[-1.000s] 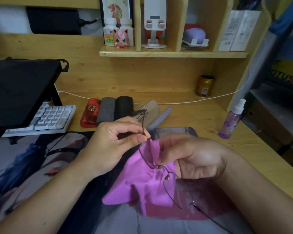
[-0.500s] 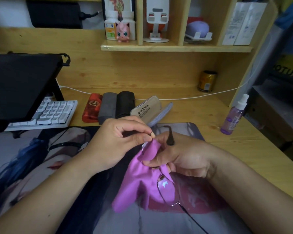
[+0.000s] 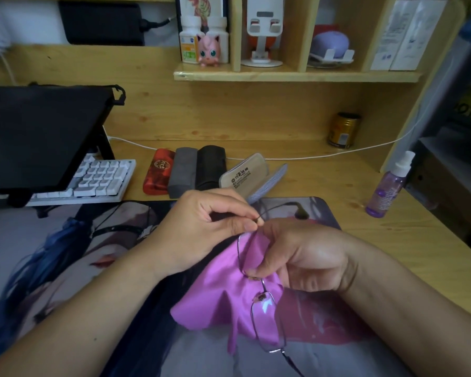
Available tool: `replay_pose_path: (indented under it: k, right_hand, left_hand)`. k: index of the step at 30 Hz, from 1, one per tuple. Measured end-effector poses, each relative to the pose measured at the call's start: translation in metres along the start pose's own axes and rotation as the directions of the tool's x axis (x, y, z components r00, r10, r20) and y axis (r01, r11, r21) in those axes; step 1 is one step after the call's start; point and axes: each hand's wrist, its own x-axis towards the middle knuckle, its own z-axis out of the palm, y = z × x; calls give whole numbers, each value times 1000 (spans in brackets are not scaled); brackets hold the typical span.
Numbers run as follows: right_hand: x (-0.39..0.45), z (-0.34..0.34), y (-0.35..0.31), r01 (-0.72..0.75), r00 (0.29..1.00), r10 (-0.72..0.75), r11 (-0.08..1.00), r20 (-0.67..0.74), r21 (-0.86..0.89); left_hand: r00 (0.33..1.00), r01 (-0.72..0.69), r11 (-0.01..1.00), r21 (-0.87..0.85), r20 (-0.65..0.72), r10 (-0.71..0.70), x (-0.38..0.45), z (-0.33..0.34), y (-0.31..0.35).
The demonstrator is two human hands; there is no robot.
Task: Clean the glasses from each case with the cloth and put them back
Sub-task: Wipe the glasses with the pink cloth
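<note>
Over the printed desk mat (image 3: 65,268), just in front of the open beige glasses case (image 3: 241,174), both hands work on a pair of thin-rimmed glasses (image 3: 264,319). The left hand (image 3: 201,229) pinches the frame's far corner, at the hinge, between thumb and forefinger, its other fingers curled. The right hand (image 3: 305,257) pinches the upper lens through the pink cleaning cloth (image 3: 220,292), whose loose folds hang below it toward the mat. The lower lens juts free past the cloth's near edge, one temple running off the bottom of the view. Left of the beige case, three closed cases lie side by side: red (image 3: 158,172), grey (image 3: 182,172), black (image 3: 210,167). Right of that case, bare wooden desk (image 3: 337,180) stretches to a purple spray bottle (image 3: 389,186) near the desk's right edge.
</note>
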Motion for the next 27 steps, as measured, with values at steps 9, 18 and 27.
replay_pose_path:
  k: [9, 18, 27]
  right_hand:
    - [2, -2, 4, 117, 990, -117, 993, -77, -2]
    - [8, 2, 6, 109, 980, -116, 993, -164, -48]
    - [10, 12, 3, 336, 877, -277, 938, -393, 88]
  left_hand:
    - [995, 4, 1000, -19, -96, -6, 1, -4, 1]
    - [997, -1, 988, 154, -77, 13, 2, -2, -5]
    - [988, 43, 999, 14, -147, -40, 4, -2, -4]
